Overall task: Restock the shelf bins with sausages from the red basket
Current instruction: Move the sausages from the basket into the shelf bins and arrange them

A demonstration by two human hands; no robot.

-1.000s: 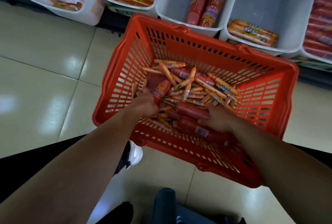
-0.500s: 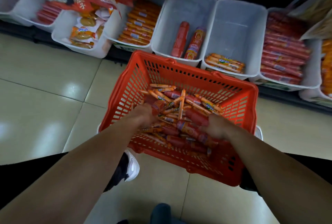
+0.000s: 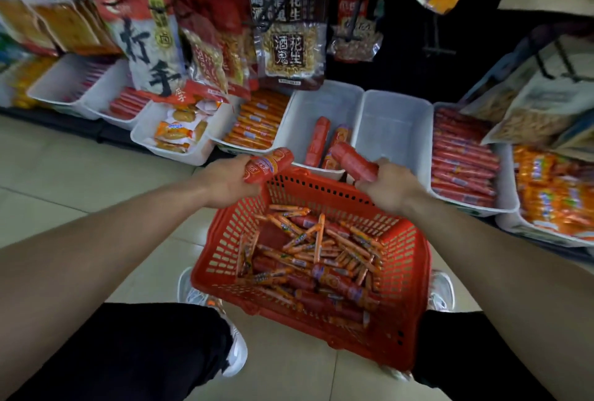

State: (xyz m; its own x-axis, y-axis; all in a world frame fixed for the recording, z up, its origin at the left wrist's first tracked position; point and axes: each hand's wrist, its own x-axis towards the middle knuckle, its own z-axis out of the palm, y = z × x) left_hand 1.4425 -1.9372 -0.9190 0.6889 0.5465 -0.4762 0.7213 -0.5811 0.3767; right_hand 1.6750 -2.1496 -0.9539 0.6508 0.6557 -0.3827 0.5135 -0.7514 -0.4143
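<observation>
The red basket (image 3: 408,275) sits on the floor between my feet, holding several thin orange sausage sticks and thick red sausages (image 3: 321,256). My left hand (image 3: 228,183) grips a thick red sausage with an orange label (image 3: 268,164) above the basket's far left corner. My right hand (image 3: 390,185) grips another thick red sausage (image 3: 352,156) above the far right rim. Just beyond stands a white bin (image 3: 295,118) with two thick red sausages (image 3: 316,140) lying in it.
A row of white bins lines the low shelf: an empty-looking one (image 3: 392,121), one stacked with red sausages (image 3: 463,156), one with orange sausages (image 3: 257,124), one with snack packs (image 3: 175,134). Snack bags (image 3: 289,37) hang above. My shoes (image 3: 442,291) flank the basket.
Both hands have risen out of the basket, each carrying a thick red sausage, and moved toward the shelf bins. My view has lifted, showing the hanging bags.
</observation>
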